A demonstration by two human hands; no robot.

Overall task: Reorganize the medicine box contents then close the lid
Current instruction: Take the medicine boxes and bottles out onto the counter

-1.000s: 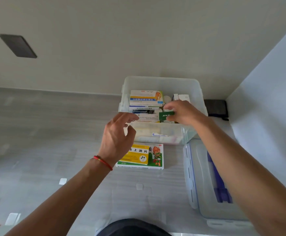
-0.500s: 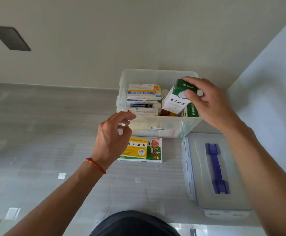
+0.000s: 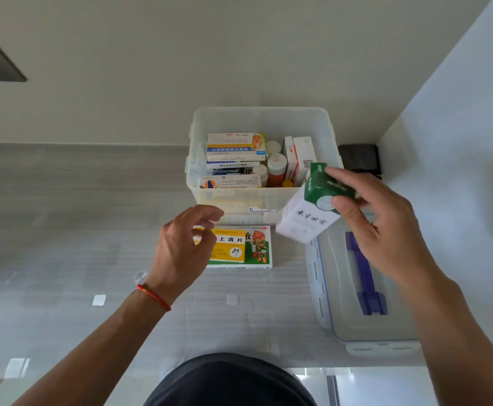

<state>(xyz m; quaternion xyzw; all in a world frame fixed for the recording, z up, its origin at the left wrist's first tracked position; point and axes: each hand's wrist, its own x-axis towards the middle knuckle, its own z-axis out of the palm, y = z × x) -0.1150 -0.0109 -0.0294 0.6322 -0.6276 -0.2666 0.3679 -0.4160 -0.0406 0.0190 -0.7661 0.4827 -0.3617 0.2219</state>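
Right hand (image 3: 386, 227) pinches a tilted green-and-white carton (image 3: 312, 206) by its green end, above the near right corner of the open medicine box (image 3: 262, 121). Left hand (image 3: 180, 253) hovers loosely curled, holding nothing, over a yellow-and-green packet (image 3: 248, 247) at the box's 6 o'clock. At 4 o'clock lies the lid (image 3: 336, 288).
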